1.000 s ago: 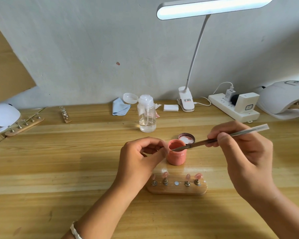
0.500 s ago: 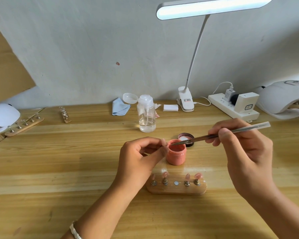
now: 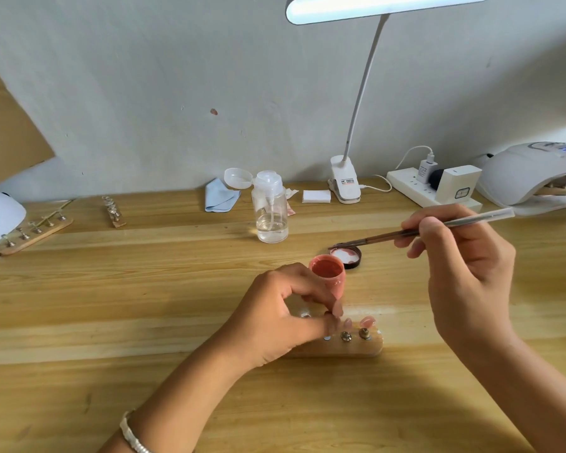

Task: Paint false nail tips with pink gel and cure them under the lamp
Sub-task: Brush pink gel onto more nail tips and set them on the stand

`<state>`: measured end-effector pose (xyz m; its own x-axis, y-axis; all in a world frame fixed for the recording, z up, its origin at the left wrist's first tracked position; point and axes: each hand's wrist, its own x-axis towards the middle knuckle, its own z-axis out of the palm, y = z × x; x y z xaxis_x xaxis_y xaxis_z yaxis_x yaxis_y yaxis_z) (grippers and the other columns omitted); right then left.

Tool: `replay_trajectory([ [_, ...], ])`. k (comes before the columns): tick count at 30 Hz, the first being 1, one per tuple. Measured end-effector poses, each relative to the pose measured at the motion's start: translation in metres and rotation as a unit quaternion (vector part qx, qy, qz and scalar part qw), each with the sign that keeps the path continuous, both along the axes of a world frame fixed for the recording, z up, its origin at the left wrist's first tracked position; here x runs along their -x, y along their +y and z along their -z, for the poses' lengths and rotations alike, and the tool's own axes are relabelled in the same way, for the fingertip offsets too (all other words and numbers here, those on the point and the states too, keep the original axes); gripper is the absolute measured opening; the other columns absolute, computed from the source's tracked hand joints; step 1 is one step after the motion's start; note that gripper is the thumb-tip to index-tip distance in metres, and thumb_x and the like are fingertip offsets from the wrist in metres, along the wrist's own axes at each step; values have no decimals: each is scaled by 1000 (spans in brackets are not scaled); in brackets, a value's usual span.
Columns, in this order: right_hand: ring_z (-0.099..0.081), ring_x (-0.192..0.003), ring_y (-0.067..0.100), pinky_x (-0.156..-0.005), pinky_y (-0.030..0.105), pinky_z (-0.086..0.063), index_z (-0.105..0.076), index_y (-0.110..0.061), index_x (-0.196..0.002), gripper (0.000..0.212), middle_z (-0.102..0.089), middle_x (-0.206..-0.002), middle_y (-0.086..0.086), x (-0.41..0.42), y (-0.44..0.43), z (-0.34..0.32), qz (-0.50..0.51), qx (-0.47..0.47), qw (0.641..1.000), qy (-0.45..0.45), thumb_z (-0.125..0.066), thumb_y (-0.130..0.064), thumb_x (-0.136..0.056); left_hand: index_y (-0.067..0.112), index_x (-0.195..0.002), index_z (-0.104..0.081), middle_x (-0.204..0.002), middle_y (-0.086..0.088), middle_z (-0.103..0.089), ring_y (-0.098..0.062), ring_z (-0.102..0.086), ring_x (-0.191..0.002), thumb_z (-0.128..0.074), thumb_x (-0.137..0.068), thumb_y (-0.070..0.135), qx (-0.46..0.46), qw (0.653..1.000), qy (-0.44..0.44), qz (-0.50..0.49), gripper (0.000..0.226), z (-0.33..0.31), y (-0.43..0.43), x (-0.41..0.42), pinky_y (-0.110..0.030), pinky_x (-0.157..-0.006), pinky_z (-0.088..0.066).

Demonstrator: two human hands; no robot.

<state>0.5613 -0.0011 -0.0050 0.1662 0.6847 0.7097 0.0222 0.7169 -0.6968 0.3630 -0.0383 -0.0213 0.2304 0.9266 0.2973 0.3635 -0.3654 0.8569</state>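
The left hand (image 3: 275, 318) is now lower than half a second ago: it was level with the rim of the pot (image 3: 327, 273) and now sits over the left end of the wooden holder (image 3: 370, 348). The brush (image 3: 383, 237) is out of the pot, and its bristles hang just above the lid (image 3: 348, 256) lying behind it.

From my seat I read the left hand as curled, thumb and forefinger pinching a pink nail tip (image 3: 338, 309) just above the holder. Whether its peg is seated yet I cannot tell, since the fingers hide it. The right hand (image 3: 468, 273) holds the brush in a pen grip, fingers closed around the middle of the handle, with the clear end sticking out to the right.

Two more painted tips (image 3: 368, 321) stand on pegs at the holder's right end. The pot stands open on the table (image 3: 144, 289) just behind the holder. The curing lamp (image 3: 530, 171) is at the far right, well apart.

I judge the tips to be feather-light, thin plastic, and wet gel smears at a touch. So I would take a tip by its peg or bare edges, never the painted face. For the lamp, I would lift the holder by its two ends and keep it level. The pot looks small and easy to tip.
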Motion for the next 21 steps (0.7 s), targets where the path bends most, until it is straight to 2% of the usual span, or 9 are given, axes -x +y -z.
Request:
replay_trajectory([
  [3, -64, -68, 10, -67, 20, -47, -65, -21, -81, 17, -68, -76, -10, 0, 0, 0, -3, 1, 1000, 0, -53, -18, -92, 25, -73, -77, -83, 14, -66, -6, -57, -81, -90, -69, 14, 27, 999, 18, 12, 17, 3, 0, 0, -21, -76, -44],
  [10, -65, -68, 9, -67, 18, -47, -65, -24, -81, 18, -67, -77, -10, 0, 0, 0, -3, -3, 1000, -4, -53, -18, -93, 40, -69, -72, -81, 22, -63, 2, -55, -73, -89, -70, 20, 35, 996, 84, 13, 26, 7, 0, 1, -15, -68, -42],
  [21, -65, -69, 10, -66, 19, -47, -65, -24, -80, 18, -68, -77, -9, 0, 0, 1, 1, 3, 1000, -10, -53, -18, -93, 33, -74, -75, -79, 24, -60, 2, -52, -70, -88, -68, 19, 59, 992, 107, 9, 20, 9, 2, 2, -16, -65, -40],
])
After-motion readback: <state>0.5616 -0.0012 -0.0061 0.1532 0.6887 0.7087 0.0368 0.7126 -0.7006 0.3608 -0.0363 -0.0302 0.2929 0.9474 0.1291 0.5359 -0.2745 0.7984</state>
